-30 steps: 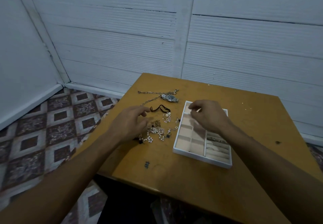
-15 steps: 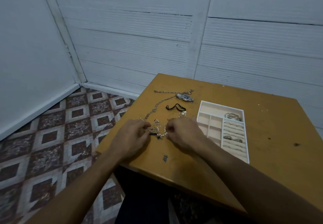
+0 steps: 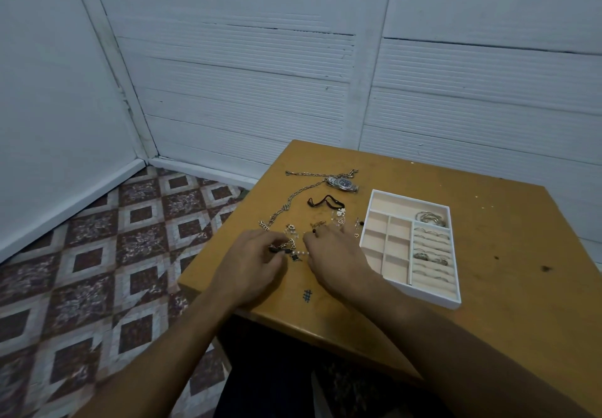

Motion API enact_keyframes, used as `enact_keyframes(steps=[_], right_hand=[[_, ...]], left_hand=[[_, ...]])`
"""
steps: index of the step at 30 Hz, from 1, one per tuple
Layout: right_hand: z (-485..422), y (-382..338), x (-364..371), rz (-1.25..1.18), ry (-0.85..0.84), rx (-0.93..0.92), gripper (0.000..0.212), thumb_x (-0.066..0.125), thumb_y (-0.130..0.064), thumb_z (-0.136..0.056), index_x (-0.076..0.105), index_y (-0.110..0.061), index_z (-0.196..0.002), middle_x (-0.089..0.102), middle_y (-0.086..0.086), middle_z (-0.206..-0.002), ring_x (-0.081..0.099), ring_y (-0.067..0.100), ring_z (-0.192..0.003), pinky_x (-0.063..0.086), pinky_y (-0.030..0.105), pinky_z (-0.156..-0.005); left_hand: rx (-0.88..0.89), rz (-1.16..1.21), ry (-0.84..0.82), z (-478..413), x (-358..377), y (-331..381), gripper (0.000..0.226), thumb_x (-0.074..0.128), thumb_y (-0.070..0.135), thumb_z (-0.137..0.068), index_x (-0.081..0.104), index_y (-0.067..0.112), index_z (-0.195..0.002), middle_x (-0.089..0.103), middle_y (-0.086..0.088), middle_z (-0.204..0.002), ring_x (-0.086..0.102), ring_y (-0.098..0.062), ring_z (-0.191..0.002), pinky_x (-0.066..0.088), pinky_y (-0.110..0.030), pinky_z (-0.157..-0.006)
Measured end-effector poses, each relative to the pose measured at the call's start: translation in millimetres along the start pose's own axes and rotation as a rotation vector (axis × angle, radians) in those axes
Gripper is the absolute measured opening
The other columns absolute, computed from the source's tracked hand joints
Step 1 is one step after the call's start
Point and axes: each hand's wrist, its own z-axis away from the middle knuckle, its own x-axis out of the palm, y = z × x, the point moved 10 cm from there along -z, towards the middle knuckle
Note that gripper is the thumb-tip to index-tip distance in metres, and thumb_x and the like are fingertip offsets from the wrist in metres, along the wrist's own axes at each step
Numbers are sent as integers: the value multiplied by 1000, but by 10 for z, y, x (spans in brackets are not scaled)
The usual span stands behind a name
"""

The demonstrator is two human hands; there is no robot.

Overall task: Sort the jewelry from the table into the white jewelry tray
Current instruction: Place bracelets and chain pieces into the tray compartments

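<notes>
Your left hand (image 3: 252, 267) and right hand (image 3: 335, 261) both pinch a pearl bracelet with black clover charms (image 3: 294, 254) on the orange-brown wooden tabletop (image 3: 508, 287), just left of the white compartmented jewelry tray (image 3: 433, 297), which holds silver rings in its right slots. Beyond your hands lie a long silver chain (image 3: 293, 197), a silver wristwatch with a dark dial (image 3: 342, 184), a black cord (image 3: 324, 201) and small earrings. A dark "#" mark (image 3: 307, 295) is inked near the tabletop's front edge.

Bracelet (image 3: 294, 252) ends beneath both hands' fingers (image 3: 277, 244); rings (image 3: 429, 258) in the tray too small to distinguish.
</notes>
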Motion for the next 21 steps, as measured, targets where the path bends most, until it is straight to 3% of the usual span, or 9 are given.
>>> enact_keyframes(steps=[4, 10, 15, 18, 21], right_hand=[[31, -12, -3, -6, 15, 5, 27, 33, -17, -100, 47, -11, -122, 57, 15, -123, 49, 30, -114, 29, 45, -102], [53, 67, -83, -172, 58, 1, 22, 37, -14, -99, 46, -12, -119, 54, 12, -120, 48, 26, -106, 37, 38, -93], [5, 323, -276, -538, 18, 57, 27, 38, -13, -100, 62, -13, -113, 57, 6, -112, 52, 20, -102, 37, 26, -79], [-19, 466, -343, -688, -35, 97, 28, 40, -13, -100, 67, -14, -104, 62, -1, -91, 56, 15, -82, 42, 24, -67], [-4, 552, -427, -855, -38, 132, 27, 42, -14, -100, 66, -22, -90, 68, 5, -88, 65, 25, -83, 55, 43, -79]], left_hand=[[-10, 8, -11, -1, 10, 23, 27, 60, 31, -90, 62, 29, -117, 62, 12, -108, 45, -2, -103, 39, -25, -91], [-118, 219, 55, -35, -62, 85, 24, 62, 25, -91, 66, 26, -114, 64, 15, -107, 51, 9, -85, 36, -7, -74], [-269, 549, 101, -138, -23, 127, 18, 57, 29, -95, 69, 25, -108, 67, 12, -100, 61, -3, -95, 50, -22, -83], [-362, 729, 150, -194, 25, 140, 19, 51, 34, -97, 68, 30, -94, 71, 6, -95, 64, -12, -94, 51, -31, -85], [-435, 863, 160, -225, 83, 172, 27, 43, 36, -100, 67, 23, -98, 71, 2, -99, 65, -13, -98, 51, -32, -89]])
